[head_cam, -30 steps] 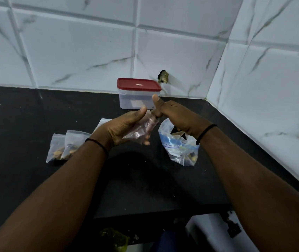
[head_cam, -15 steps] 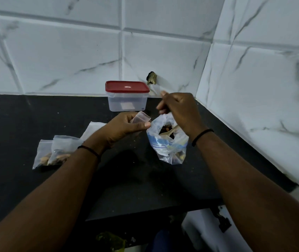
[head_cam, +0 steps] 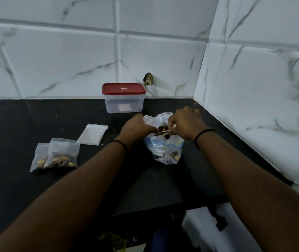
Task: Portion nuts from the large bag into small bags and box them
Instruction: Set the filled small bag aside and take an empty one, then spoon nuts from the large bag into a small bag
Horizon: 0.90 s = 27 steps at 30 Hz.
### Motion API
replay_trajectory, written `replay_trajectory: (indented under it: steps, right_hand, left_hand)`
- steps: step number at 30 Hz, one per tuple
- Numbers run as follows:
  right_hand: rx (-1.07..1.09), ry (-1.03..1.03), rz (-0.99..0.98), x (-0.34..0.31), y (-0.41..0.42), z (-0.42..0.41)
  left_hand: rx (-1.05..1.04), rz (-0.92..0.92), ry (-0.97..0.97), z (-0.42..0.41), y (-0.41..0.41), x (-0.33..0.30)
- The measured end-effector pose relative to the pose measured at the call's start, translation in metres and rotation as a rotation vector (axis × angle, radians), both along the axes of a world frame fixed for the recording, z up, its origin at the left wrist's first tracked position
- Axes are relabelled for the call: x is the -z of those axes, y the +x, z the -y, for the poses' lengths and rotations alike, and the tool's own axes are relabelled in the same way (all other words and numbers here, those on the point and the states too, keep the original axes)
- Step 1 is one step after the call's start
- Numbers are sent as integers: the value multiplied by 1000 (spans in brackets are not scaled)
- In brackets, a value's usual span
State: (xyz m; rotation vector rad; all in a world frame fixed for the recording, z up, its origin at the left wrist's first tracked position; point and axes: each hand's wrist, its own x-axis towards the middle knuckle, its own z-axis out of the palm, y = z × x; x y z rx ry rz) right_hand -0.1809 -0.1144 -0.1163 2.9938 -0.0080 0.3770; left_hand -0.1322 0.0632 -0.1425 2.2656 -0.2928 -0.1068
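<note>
The left hand [head_cam: 136, 128] hides the small bag it holds at the mouth of the big bag [head_cam: 164, 142]; only a clear edge shows past the fingers. The right hand [head_cam: 185, 124] pinches a spoon [head_cam: 162, 132], its handle hidden, its bowl pointing left toward the left hand, lying almost level. Nuts [head_cam: 163, 127] sit just above it. Left of both hands lie two filled bags [head_cam: 57, 155] and flat empty bags [head_cam: 93, 134] on the bench [head_cam: 17, 124]. Behind stands a box [head_cam: 124, 98], lid on.
</note>
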Motion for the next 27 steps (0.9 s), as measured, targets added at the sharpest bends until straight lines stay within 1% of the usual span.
replay_trajectory:
  steps: [3, 5, 7, 9, 12, 15, 17, 21, 23, 25, 27]
  right_hand:
    - [19, 155, -63, -13, -2, 4]
    - [45, 219, -21, -16, -3, 6]
    - [73, 255, 67, -15, -5, 6]
    - [88, 238, 153, -11, -8, 3]
    - [100, 114, 209, 2, -11, -6]
    - [86, 13, 196, 9, -12, -15]
    - [97, -3, 198, 13, -8, -21]
    - [65, 54, 205, 22, 5, -26]
    - [34, 148, 185, 23, 9, -21]
    - [5, 241, 148, 14, 8, -11]
    - [-29, 249, 54, -3, 6, 1]
  left_hand:
    - [-36, 14, 42, 7, 0, -3]
    - [-83, 36, 48, 11, -2, -3]
    - [-145, 82, 24, 14, -5, 0]
    - [-190, 125, -24, 16, -6, 5]
    - [-225, 159, -140, 21, -9, 9]
    - [-225, 175, -257, 23, -11, 13]
    - [-218, 167, -325, 22, -12, 18]
    - [-197, 150, -432, 20, -9, 25]
    - [-192, 152, -460, 20, -9, 25]
    - [-200, 142, -481, 18, -8, 26]
    - [-221, 127, -503, 15, -5, 25]
